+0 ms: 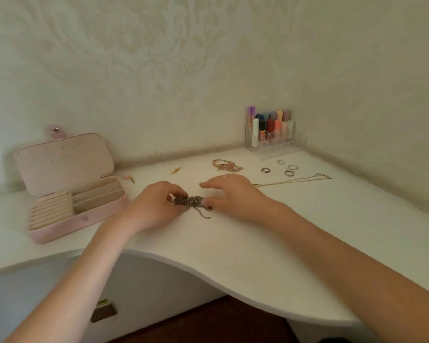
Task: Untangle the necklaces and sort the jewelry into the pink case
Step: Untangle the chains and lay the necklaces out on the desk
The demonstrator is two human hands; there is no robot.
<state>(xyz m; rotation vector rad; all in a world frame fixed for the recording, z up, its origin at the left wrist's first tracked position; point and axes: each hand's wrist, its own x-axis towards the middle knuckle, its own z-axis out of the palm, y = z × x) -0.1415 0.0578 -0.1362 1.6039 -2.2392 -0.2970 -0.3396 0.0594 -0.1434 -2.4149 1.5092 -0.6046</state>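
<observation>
A dark knotted bundle of necklaces (191, 202) lies on the white table (233, 243) between my hands, a loose chain end trailing toward me. My left hand (154, 206) pinches its left end. My right hand (230, 196) pinches the right end with thumb and a finger, the other fingers spread above. The pink case (67, 186) stands open at the left, its lid upright and its ring rolls and slots showing. A thin gold necklace (295, 180) lies stretched out to the right.
A pink beaded bracelet (227, 165), several rings (286, 168), a yellow earring (175, 170) and a small gold piece (129, 179) lie toward the back. A clear organizer of lipsticks (273, 134) stands in the corner. The table's curved front edge runs close below my forearms.
</observation>
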